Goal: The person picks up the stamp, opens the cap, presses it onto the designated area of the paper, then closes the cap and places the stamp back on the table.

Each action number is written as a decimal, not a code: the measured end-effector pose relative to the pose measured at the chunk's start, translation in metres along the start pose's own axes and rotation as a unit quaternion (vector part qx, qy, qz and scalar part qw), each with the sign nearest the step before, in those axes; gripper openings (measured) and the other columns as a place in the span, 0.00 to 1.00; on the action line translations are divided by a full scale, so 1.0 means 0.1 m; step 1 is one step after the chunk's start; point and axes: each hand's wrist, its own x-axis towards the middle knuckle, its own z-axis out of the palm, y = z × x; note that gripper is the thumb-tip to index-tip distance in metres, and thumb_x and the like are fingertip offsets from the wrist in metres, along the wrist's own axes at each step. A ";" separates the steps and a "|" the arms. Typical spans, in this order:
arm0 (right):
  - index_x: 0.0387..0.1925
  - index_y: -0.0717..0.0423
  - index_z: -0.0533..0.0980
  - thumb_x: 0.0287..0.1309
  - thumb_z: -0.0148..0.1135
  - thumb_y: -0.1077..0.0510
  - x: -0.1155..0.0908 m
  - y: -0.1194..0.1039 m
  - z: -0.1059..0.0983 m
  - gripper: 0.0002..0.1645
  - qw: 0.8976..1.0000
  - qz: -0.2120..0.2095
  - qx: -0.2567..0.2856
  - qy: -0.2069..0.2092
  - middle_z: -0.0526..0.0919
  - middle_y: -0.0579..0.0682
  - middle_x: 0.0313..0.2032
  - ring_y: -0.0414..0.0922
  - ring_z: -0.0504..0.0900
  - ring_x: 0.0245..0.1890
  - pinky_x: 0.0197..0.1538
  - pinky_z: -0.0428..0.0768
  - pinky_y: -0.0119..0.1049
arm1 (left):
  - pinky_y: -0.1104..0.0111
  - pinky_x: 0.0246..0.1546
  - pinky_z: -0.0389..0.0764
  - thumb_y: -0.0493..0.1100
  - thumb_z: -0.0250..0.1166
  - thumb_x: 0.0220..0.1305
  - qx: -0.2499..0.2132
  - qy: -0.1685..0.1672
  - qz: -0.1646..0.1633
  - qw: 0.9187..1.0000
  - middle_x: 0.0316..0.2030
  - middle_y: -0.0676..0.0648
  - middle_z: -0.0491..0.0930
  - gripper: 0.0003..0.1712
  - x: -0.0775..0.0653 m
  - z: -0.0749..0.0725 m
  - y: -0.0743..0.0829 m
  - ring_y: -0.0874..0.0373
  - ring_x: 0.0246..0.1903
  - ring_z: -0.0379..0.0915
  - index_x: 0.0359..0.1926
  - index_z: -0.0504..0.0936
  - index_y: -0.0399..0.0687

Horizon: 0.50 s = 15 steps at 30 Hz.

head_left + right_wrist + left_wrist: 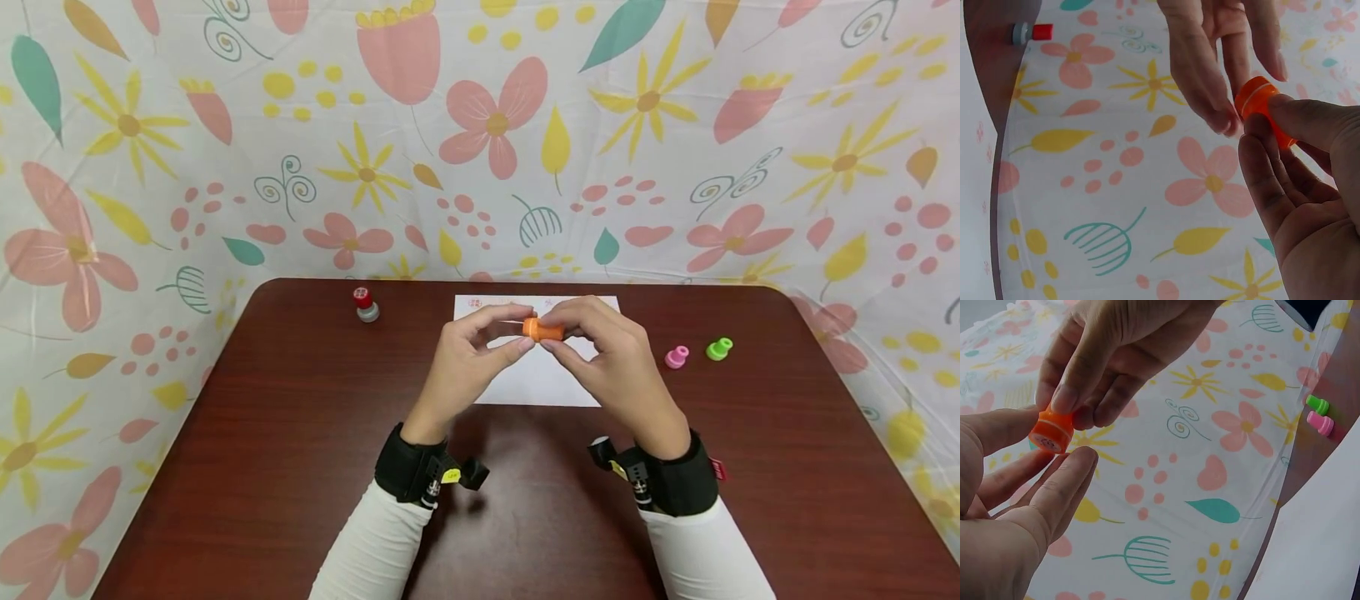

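Over the sheet of paper (536,383), a small orange stamp (543,330) lies sideways between the two hands. My right hand (611,342) pinches its right part with thumb and fingers. Thumb and fingers of my left hand (472,350) bracket its left end, fingertips right at the rim. In the left wrist view, a patterned round face on the stamp (1052,434) points toward the left palm. A pale line rings its wider end in the right wrist view.
A red and grey stamp (365,305) stands at the back left of the brown table (300,433). To the right of the paper are a pink stamp (677,357) and a green stamp (719,348). Small red prints line the paper's far edge. A flowered cloth (495,192) hangs behind.
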 end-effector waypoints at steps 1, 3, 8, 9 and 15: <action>0.43 0.56 0.84 0.49 0.79 0.71 0.00 0.00 0.01 0.19 1.000 -0.001 0.001 -0.001 0.87 0.48 0.43 0.40 0.80 0.40 0.44 0.79 0.25 | 0.67 0.47 0.87 0.27 0.69 0.64 -0.003 0.002 0.000 1.000 0.55 0.36 0.83 0.20 0.00 0.00 0.00 0.48 0.51 0.84 0.57 0.83 0.32; 0.43 0.57 0.84 0.49 0.78 0.72 0.00 0.00 0.03 0.19 1.000 -0.006 0.006 -0.001 0.87 0.49 0.42 0.40 0.81 0.41 0.46 0.79 0.23 | 0.67 0.47 0.87 0.27 0.69 0.63 -0.005 0.008 0.002 1.000 0.54 0.35 0.83 0.19 0.00 0.01 0.00 0.49 0.49 0.85 0.56 0.84 0.31; 0.42 0.56 0.84 0.50 0.78 0.71 0.00 -0.01 0.06 0.18 1.000 -0.010 0.007 -0.007 0.87 0.49 0.42 0.40 0.82 0.42 0.46 0.79 0.22 | 0.68 0.47 0.87 0.26 0.70 0.62 -0.012 0.014 0.008 1.000 0.50 0.34 0.84 0.17 0.00 0.00 0.01 0.53 0.48 0.84 0.52 0.84 0.30; 0.42 0.56 0.84 0.50 0.78 0.70 0.00 -0.01 0.06 0.17 1.000 -0.010 0.007 -0.009 0.87 0.48 0.42 0.40 0.82 0.41 0.46 0.79 0.22 | 0.68 0.48 0.87 0.26 0.70 0.62 -0.012 0.013 0.009 1.000 0.49 0.34 0.85 0.16 0.00 0.00 0.01 0.53 0.47 0.84 0.52 0.84 0.30; 0.43 0.56 0.84 0.49 0.79 0.70 0.00 -0.01 0.06 0.19 1.000 -0.013 0.012 -0.017 0.86 0.48 0.43 0.40 0.82 0.41 0.47 0.79 0.20 | 0.64 0.48 0.87 0.25 0.71 0.61 0.010 0.003 0.022 1.000 0.46 0.33 0.86 0.15 0.01 -0.04 -0.02 0.54 0.48 0.84 0.50 0.86 0.29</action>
